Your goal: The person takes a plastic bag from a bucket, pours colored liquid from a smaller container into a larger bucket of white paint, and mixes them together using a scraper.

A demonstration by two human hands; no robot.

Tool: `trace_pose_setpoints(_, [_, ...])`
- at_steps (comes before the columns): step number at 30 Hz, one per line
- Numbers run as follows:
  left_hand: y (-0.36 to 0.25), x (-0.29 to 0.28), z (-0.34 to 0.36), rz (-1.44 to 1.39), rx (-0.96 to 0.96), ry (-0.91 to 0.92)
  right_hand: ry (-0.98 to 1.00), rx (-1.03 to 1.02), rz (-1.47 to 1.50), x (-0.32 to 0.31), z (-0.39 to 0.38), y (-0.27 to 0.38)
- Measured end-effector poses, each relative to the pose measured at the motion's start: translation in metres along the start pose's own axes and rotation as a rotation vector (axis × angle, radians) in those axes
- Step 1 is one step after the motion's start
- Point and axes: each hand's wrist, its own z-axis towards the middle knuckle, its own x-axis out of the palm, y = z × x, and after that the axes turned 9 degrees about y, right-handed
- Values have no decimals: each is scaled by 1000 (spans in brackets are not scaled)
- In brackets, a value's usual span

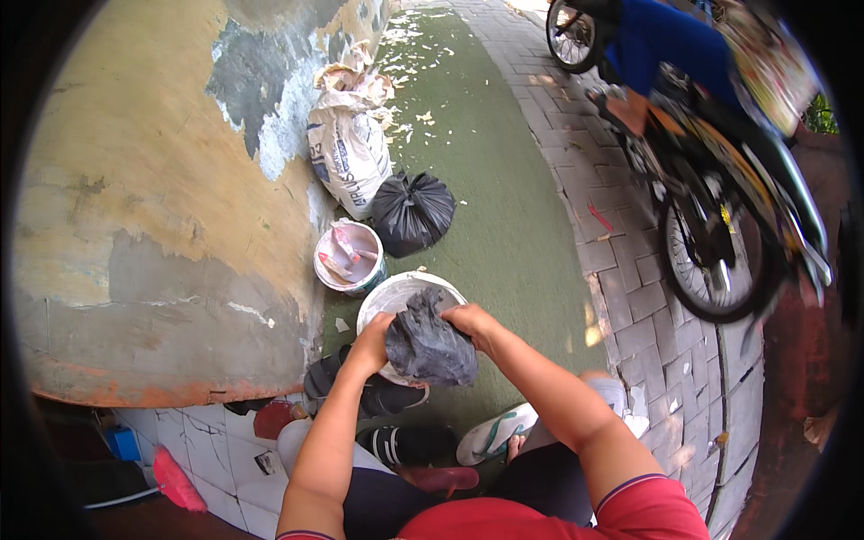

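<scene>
Both hands grip a crumpled dark grey bag or sheet (429,340) over a white bucket (378,301) in front of me. My left hand (373,342) has its fingers closed on its left side, and my right hand (470,324) holds its right side near the top. The bag hides most of the bucket's inside. Just behind stands a smaller white bucket (371,274) with pink-smeared items inside. A tied black plastic bag (412,216) sits beyond that.
A white sack (346,157) leans by the peeling wall (135,180) at left. Sandals (328,378) lie by my feet on the green strip (504,225). A motorbike with a rider (666,45) is on the paving at right. A pink brush head (175,477) lies lower left.
</scene>
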Motion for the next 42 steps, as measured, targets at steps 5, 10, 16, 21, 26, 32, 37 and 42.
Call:
trace_pose_setpoints(5, [-27, -8, -2, 163, -74, -84, -90, -124, -168, -14, -7, 9])
trace_pose_setpoints(10, [-12, -8, -5, 145, -34, -161, -207, -122, -394, -15, -4, 9])
trace_pose_setpoints(16, [-4, -25, -3, 246, -172, -92, -273, -71, -275, -33, -17, 32])
trace_pose_setpoints(21, [-6, -4, -8, 266, -139, -113, -259, -125, -451, -20, -4, 15])
trace_pose_setpoints(26, [-17, -18, -8, 118, -166, -173, -265, -78, -378, -33, -16, 35])
trace_pose_setpoints(32, [-21, -4, 0, 261, 30, -263, -226, -244, -588, -27, -9, 18])
trace_pose_setpoints(37, [-14, -19, -5, 246, -113, -211, -242, -101, -545, -39, -16, 34])
trace_pose_setpoints(42, [-20, -38, -14, 156, -257, 4, -214, -116, -636, -31, -42, 53])
